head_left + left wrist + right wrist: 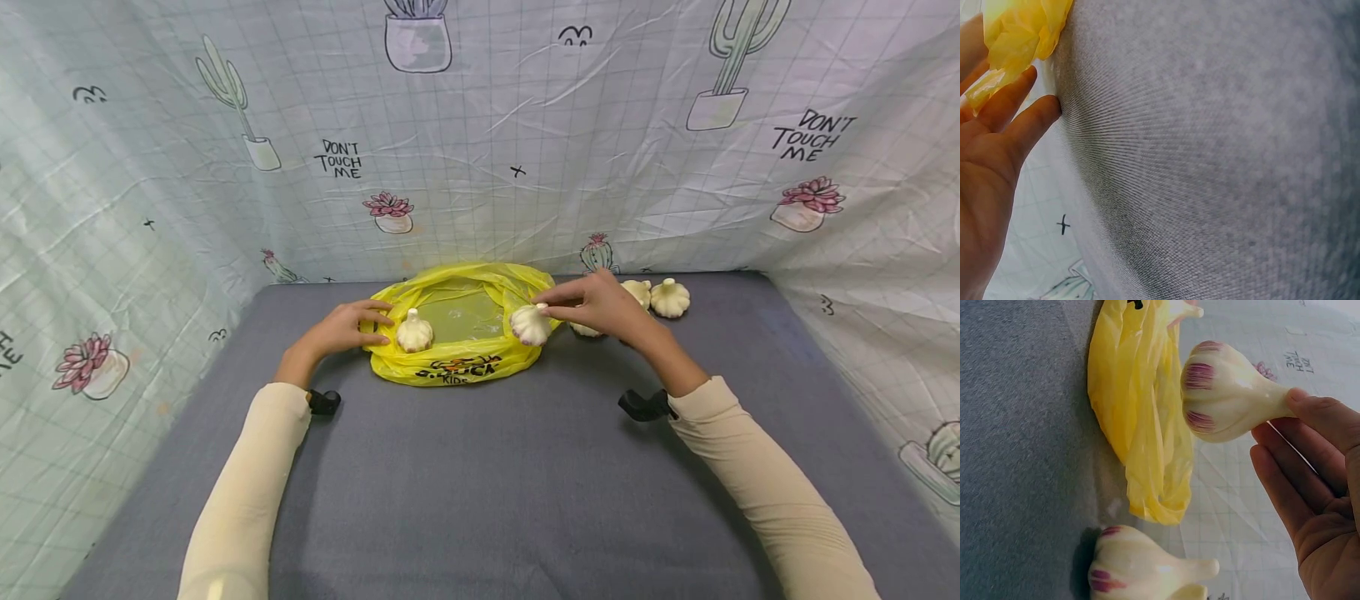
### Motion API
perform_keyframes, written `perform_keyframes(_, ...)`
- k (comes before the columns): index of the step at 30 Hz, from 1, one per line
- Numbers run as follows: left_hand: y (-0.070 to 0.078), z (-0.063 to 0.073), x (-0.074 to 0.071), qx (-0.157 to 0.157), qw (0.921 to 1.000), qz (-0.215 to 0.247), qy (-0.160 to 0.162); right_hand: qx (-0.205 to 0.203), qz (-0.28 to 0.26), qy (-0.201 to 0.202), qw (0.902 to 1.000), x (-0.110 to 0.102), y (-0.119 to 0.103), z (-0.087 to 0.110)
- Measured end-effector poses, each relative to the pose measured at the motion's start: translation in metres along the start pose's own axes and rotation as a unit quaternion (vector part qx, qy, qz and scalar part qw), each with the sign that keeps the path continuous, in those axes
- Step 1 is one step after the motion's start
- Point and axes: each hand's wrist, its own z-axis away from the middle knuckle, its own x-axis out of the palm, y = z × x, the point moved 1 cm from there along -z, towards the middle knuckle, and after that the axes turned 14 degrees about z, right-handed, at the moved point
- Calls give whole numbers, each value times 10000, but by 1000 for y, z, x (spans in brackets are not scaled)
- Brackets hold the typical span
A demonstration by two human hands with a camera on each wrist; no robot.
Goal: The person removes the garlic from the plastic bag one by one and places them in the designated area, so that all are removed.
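Observation:
A yellow plastic bag with dark printing sits on the table, its mouth spread wide. One garlic bulb is at the left of the bag's mouth, stem up. Between thumb and fingertips, my right hand pinches a second garlic bulb by its stem, over the bag's right rim. Its purple-streaked base faces away from the fingers in the right wrist view. At the bag's left edge, my left hand lies with fingers extended and spread along the yellow plastic, as the left wrist view also shows.
More garlic bulbs stand on the table right of the bag, partly hidden behind my right hand. A grey cloth covers the table. Behind and at the sides hangs a cactus-print curtain.

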Motion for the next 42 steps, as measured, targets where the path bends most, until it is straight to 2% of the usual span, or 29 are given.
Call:
perform_keyframes(13, 2, -1, -2, -48, 10000, -54, -30, 84, 78, 375, 9992, -12, 6, 20)
perform_keyframes(20, 1, -1, -1, -16, 10000, -68, -23, 137, 242, 453, 9986, -20, 5, 30)
perform_keyframes(28, 3, 0, -1, -20, 10000, -57, -2, -59, 450, 726, 9963, -28, 10, 41)
perform_keyframes(42, 1, 1, 2, 15, 9999, -135, 8, 225, 865, 652, 9939, -45, 20, 56)
